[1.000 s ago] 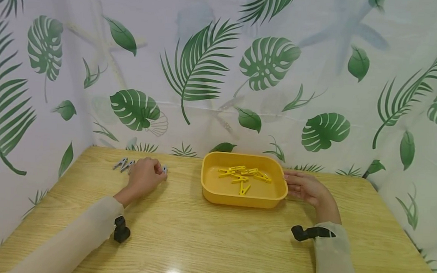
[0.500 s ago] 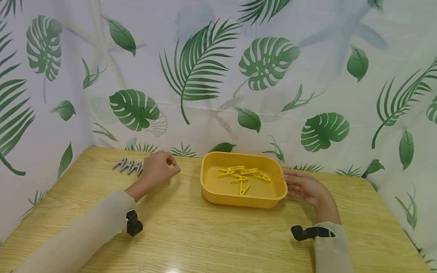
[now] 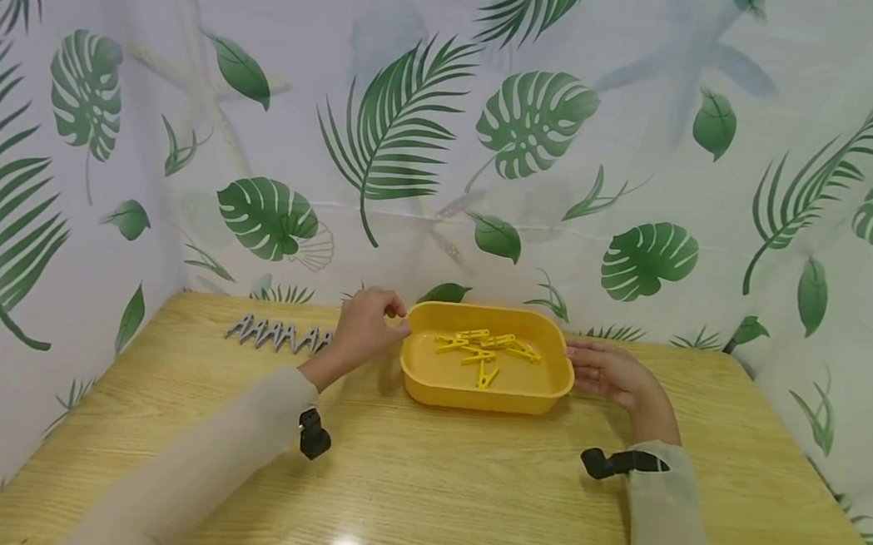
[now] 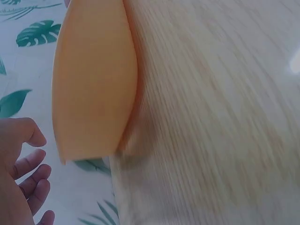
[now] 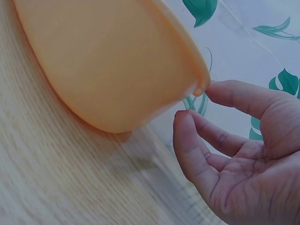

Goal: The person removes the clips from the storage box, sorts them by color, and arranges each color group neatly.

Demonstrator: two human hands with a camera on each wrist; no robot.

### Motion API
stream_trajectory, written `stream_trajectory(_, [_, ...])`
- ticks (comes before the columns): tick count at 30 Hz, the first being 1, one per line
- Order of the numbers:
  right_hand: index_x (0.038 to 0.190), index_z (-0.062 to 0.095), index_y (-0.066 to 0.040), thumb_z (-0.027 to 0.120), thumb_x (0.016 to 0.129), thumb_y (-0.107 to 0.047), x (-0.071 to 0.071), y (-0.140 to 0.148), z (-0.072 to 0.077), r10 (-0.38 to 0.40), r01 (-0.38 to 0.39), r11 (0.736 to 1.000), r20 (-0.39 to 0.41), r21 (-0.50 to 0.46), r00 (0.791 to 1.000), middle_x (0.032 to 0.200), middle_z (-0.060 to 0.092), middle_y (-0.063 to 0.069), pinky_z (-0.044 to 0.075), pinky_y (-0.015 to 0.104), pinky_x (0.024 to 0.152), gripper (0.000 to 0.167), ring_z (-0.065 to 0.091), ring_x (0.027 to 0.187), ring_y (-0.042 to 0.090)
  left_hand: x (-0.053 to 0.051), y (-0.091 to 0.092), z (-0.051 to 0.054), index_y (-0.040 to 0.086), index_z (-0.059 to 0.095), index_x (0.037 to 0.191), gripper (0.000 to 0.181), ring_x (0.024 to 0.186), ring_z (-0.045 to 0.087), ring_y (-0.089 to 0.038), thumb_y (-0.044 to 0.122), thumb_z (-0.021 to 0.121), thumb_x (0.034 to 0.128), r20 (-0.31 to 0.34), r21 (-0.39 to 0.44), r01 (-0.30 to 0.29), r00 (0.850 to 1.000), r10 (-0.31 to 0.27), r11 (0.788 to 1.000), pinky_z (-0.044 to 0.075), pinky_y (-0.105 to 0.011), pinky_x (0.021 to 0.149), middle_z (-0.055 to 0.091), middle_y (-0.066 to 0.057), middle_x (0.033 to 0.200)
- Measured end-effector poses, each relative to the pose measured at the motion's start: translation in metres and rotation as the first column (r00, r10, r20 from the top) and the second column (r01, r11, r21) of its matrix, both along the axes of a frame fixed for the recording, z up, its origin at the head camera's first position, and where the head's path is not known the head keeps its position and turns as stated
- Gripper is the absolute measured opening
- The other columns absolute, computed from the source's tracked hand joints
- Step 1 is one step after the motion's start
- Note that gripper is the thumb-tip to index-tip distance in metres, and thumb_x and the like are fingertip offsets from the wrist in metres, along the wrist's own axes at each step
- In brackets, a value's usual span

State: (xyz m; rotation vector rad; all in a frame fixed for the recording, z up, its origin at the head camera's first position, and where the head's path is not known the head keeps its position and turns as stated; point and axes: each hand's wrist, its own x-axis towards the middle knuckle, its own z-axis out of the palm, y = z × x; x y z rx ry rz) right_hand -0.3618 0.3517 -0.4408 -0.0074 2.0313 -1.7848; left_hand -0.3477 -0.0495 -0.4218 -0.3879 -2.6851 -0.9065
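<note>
A yellow basin (image 3: 484,400) holds several yellow clothespins (image 3: 480,357). Just off its left end is my left hand (image 3: 365,328), thumb and fingers loosely curved with nothing between them; in the left wrist view a gap separates this hand (image 4: 18,173) from the basin (image 4: 93,84). At the opposite end, my right hand (image 3: 614,375) touches the rim. The right wrist view shows that hand's (image 5: 243,140) thumb against the rim of the basin (image 5: 108,61), its other fingers relaxed below. Several grey clothespins (image 3: 277,334) lie in a row left of my left hand, which may cover more.
The wooden table (image 3: 424,480) runs up to a leaf-patterned cloth (image 3: 406,162) behind it and at both sides. Black wrist cameras sit on the left sleeve (image 3: 200,450) and the right sleeve (image 3: 669,520).
My left hand has moved right, from over the grey clothespins to beside the basin, uncovering more of their row. My right hand and the basin have stayed where they were.
</note>
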Motion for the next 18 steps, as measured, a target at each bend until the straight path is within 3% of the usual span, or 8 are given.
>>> stream_trajectory(7, [0.154, 0.036, 0.004, 0.060, 0.103, -0.029, 0.000, -0.001, 0.000, 0.006, -0.006, 1.000, -0.005, 0.016, 1.000, 0.106, 0.072, -0.013, 0.058, 0.026, 0.087, 0.065, 0.070, 0.096, 0.009, -0.003, 0.034, -0.003, 0.007, 0.072, 0.092, 0.014, 0.089, 0.056, -0.023, 0.018, 0.077, 0.0850, -0.079, -0.132, 0.127, 0.987, -0.138, 0.983, 0.046, -0.039, 0.084, 0.066, -0.009, 0.091])
stream_trajectory(13, [0.155, 0.033, 0.005, 0.060, 0.103, -0.028, 0.001, -0.001, 0.000, 0.014, -0.014, 1.000, -0.007, 0.008, 1.000, 0.105, 0.072, -0.013, 0.059, 0.026, 0.086, 0.068, 0.070, 0.096, 0.008, -0.005, 0.051, -0.005, 0.005, 0.073, 0.105, 0.025, 0.095, 0.052, -0.026, 0.021, 0.077, 0.0868, -0.011, -0.266, 0.175, 0.983, -0.184, 0.948, 0.044, -0.041, 0.087, 0.064, -0.010, 0.100])
stream_trajectory(18, [0.156, 0.031, 0.005, 0.060, 0.103, -0.028, 0.001, -0.001, 0.000, 0.012, -0.012, 1.000, 0.000, -0.004, 1.000, 0.105, 0.072, -0.013, 0.059, 0.026, 0.086, 0.068, 0.070, 0.096, 0.008, -0.012, 0.059, -0.008, 0.007, 0.071, 0.114, 0.031, 0.103, 0.053, -0.026, 0.026, 0.074, 0.0898, 0.044, -0.422, 0.174, 0.984, -0.172, 0.890, 0.046, -0.040, 0.093, 0.065, -0.009, 0.112])
